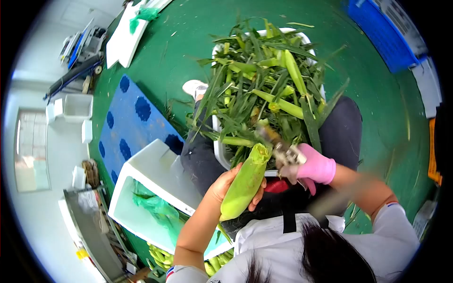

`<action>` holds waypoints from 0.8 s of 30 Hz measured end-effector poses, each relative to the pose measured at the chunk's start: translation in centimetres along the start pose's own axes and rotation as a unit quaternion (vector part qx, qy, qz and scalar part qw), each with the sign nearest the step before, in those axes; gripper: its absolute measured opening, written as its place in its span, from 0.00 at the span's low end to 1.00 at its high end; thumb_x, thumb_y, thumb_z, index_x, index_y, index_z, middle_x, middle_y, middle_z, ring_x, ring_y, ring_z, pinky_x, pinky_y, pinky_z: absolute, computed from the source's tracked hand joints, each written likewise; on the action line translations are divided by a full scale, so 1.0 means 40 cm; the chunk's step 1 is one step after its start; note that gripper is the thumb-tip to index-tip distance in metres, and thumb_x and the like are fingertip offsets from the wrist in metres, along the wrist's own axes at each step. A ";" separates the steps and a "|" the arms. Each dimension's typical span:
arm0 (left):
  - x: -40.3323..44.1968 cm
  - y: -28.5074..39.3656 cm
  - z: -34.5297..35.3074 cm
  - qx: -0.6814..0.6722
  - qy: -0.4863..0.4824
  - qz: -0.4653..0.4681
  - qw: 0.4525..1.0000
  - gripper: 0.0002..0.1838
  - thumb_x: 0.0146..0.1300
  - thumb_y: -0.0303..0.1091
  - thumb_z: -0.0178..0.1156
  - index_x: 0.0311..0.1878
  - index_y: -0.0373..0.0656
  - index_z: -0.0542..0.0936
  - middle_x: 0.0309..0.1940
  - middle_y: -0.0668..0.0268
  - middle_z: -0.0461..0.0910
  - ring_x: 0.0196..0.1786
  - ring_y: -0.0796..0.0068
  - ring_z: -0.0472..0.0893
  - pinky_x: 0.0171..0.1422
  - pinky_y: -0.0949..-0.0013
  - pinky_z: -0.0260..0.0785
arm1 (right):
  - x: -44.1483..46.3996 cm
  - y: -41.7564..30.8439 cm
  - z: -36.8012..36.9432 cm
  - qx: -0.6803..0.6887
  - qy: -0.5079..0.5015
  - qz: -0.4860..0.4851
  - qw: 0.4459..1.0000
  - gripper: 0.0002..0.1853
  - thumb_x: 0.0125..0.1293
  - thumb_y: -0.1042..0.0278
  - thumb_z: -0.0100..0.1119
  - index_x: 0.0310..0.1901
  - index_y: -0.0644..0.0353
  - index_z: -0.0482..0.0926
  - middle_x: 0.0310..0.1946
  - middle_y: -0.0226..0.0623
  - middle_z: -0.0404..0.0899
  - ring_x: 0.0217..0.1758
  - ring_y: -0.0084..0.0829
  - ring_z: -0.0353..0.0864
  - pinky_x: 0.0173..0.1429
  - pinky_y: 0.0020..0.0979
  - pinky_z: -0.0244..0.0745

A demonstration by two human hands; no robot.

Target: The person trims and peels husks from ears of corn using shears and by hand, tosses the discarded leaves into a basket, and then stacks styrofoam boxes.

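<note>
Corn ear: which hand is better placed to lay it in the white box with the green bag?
Left, likely: the left hand holds the ear beside the white box; the right hand is farther off, gripping a metal tool.

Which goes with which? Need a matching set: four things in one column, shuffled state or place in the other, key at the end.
1. Left hand
2. Right hand
3. Tub
4. Board

A. Gloved in pink, on a tool
B. Blue with darker spots
C. Bare, holding a cob
D. Between the legs, heaped with leaves

Pairs: 1-C, 2-A, 3-D, 4-B
</note>
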State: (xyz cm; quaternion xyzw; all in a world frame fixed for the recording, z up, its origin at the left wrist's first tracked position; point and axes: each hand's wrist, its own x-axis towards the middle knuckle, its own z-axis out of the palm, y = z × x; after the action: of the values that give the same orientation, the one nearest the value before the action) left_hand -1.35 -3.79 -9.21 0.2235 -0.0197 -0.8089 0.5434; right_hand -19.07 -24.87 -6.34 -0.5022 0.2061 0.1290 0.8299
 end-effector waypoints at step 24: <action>-0.991 -1.150 -0.295 -0.284 0.657 0.681 0.155 0.19 0.73 0.45 0.55 0.55 0.38 0.75 0.43 0.60 0.82 0.48 0.64 0.82 0.58 0.64 0.77 | 0.157 0.140 0.218 0.096 -0.069 0.127 0.985 0.24 0.71 0.55 0.60 0.60 0.62 0.70 0.48 0.40 0.77 0.53 0.41 0.79 0.60 0.44 0.77</action>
State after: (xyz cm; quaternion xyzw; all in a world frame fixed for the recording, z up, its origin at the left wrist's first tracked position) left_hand -24.59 52.70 -18.95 0.3978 0.4314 0.3864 0.7116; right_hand -14.06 -14.51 -10.10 -0.3795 0.2218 0.2474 0.8635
